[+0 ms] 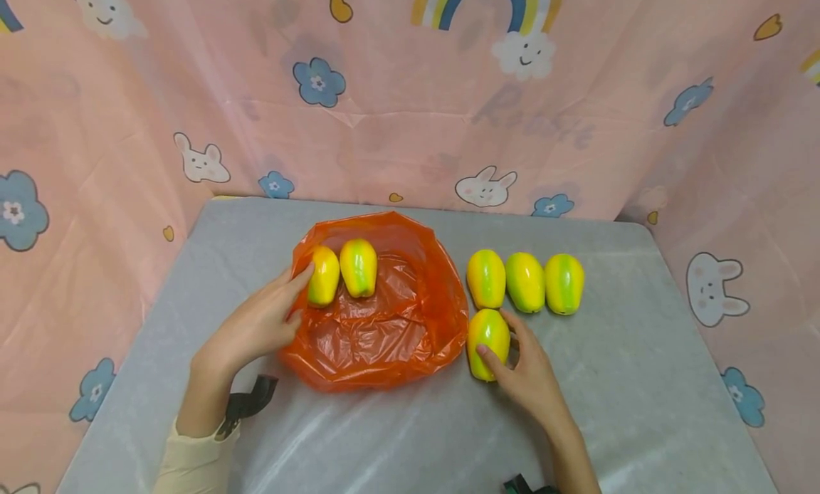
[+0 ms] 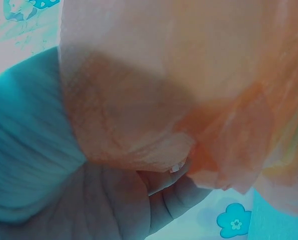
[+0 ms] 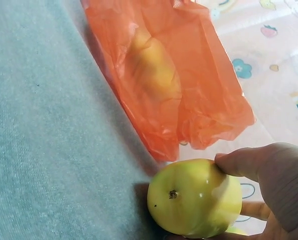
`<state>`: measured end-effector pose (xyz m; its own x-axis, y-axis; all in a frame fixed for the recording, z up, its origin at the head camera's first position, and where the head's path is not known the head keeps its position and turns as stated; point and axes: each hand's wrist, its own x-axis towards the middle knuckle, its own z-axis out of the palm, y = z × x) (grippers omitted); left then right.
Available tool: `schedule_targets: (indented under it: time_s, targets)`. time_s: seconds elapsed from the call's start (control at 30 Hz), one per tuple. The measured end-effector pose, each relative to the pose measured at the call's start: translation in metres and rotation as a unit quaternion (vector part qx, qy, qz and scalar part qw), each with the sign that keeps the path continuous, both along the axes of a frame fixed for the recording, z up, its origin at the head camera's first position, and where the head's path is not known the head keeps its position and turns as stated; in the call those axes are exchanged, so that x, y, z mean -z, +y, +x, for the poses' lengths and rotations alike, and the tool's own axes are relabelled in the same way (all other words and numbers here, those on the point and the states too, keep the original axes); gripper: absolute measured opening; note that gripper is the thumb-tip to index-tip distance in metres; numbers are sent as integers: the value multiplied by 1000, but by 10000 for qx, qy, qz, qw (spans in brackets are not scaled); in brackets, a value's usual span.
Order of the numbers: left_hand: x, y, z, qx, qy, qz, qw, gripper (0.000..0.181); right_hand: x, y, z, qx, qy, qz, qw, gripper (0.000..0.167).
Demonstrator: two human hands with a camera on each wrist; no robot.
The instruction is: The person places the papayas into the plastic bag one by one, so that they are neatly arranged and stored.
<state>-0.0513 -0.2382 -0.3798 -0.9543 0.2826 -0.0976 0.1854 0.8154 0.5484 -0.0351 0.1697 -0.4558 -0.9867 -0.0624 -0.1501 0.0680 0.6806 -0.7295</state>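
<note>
An orange-red plastic bag (image 1: 384, 373) lies with its mouth wide open, and two glossy yellow-green papayas (image 1: 359, 267) rest inside at its left. My left hand (image 1: 259, 327) grips the bag's left rim, fingertips close to the leftmost papaya (image 1: 324, 277). In the left wrist view the thin film (image 2: 123, 125) covers part of that hand. Just right of the bag, my right hand (image 1: 528, 376) holds another papaya (image 1: 487, 341) between thumb and fingers. The right wrist view shows this papaya (image 3: 189, 197) end-on, close to the bag (image 3: 204, 90).
A row of three papayas (image 1: 525, 282) stands behind the right hand, the leftmost nearly touching the held one. The grey table (image 1: 640, 380) meets a pink patterned curtain (image 1: 384, 145) at the back and sides. Dark straps (image 1: 253, 398) show near the wrists.
</note>
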Motion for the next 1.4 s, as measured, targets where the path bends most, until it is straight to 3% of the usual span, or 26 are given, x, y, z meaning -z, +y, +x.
schedule_targets:
  time_s: [0.57,0.97,1.4]
  targets:
    - [-1,-3,0,9,2,-28,10000,80,-7,-1,0,48,201,-180,9996,78]
    - [-3,-4,-3,-3,12,-53,10000,80,-13,0,-2,-145,246,-647,9975,75]
    - [2,-1,0,115,85,72,9999,78,-38,3,0,-160,310,-1134,9929,72]
